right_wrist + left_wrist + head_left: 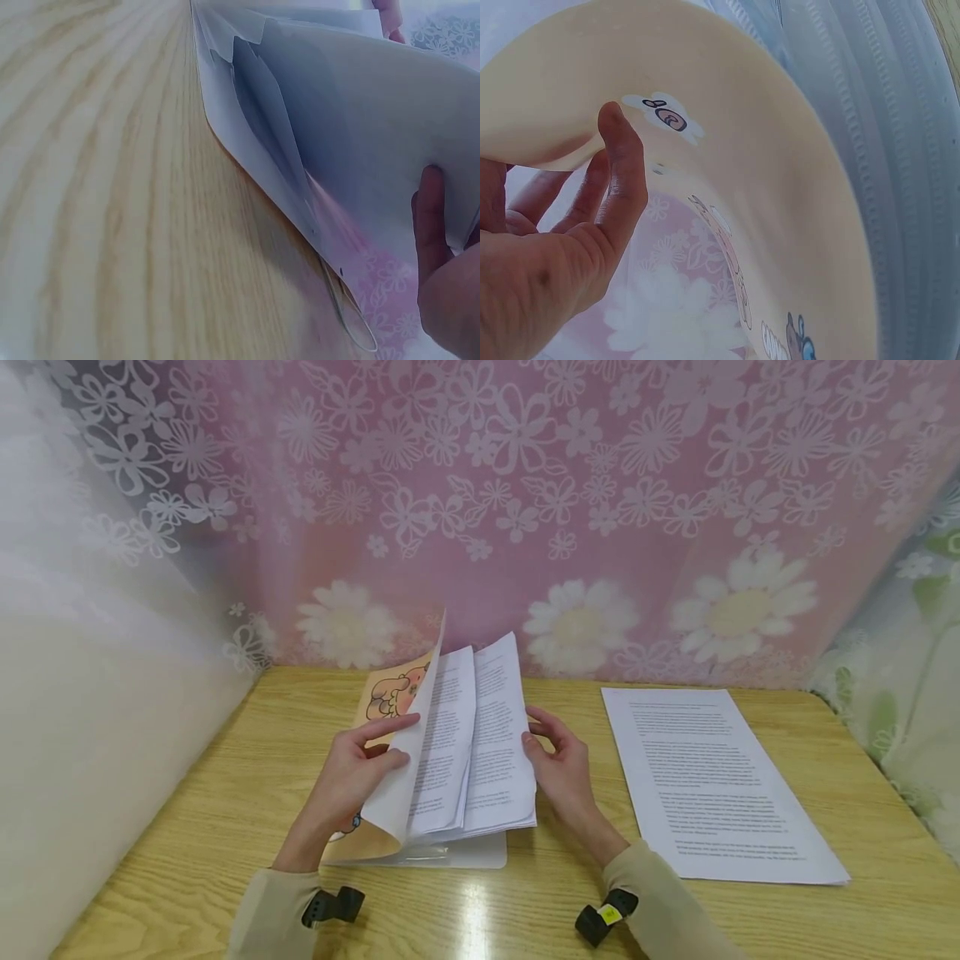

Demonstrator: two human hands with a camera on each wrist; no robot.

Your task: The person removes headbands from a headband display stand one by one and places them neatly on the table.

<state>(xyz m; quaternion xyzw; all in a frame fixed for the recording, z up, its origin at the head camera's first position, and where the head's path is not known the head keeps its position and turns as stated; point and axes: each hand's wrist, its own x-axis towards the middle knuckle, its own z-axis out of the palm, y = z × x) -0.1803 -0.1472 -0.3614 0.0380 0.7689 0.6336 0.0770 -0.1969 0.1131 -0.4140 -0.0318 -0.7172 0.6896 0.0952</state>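
A document folder stands open on the table, its peach cover (378, 697) printed with cartoon animals. My left hand (348, 777) pinches the free edge of this cover and bends it back; the left wrist view shows the cover (780, 150) curving away from the fingers. Printed sheets (498, 743) stand in the folder in two fanned groups. With thumb and fingers, my right hand (566, 768) grips the right edge of the nearer group. From the right wrist, the sheets (375, 127) rise out of the folder, and an elastic loop (349, 322) hangs at its edge.
Another stack of printed paper (705, 785) lies flat to the right on the wood-grain table (187, 827). A pink floral curtain (465, 552) hangs behind the table's far edge, with pale sheeting (112, 693) along the left side.
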